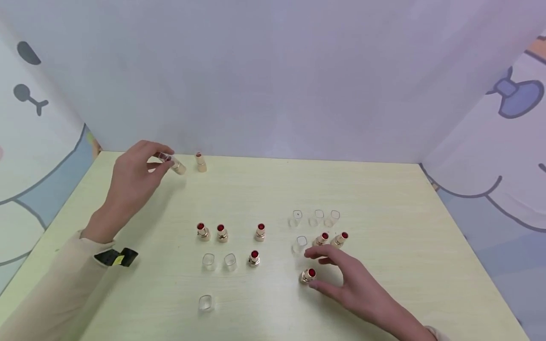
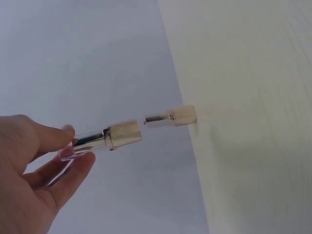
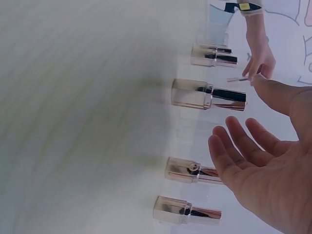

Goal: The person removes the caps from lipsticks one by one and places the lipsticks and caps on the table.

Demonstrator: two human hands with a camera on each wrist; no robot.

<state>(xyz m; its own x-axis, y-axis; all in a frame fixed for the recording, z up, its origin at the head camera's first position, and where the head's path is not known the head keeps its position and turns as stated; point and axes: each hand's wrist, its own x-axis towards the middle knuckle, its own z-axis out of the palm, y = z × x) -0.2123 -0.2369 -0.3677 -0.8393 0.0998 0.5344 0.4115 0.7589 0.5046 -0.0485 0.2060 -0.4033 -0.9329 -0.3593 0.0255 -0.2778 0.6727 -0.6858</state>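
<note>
At the table's far left, my left hand (image 1: 135, 176) pinches a gold lipstick (image 2: 126, 133) by its clear cap, tilted and above the table. Just right of it stands another capped lipstick (image 2: 183, 116). My right hand (image 1: 357, 285) is spread with thumb and fingers apart, near a lipstick without a cap (image 1: 308, 275). In the right wrist view a gap shows between the fingers and that lipstick (image 3: 209, 95). Two more uncapped lipsticks, a left one (image 1: 321, 239) and a right one (image 1: 340, 239), stand beyond the right hand's fingertips, with a clear cap (image 1: 300, 244) beside them.
Several uncapped lipsticks (image 1: 222, 234) with red tips stand mid-left on the pale table (image 1: 256, 189). Clear caps (image 1: 230, 262) stand in front of them, one cap (image 1: 205, 303) nearer the front. Three caps (image 1: 315, 219) line up behind the right group. A plain wall (image 1: 273, 85) closes the back.
</note>
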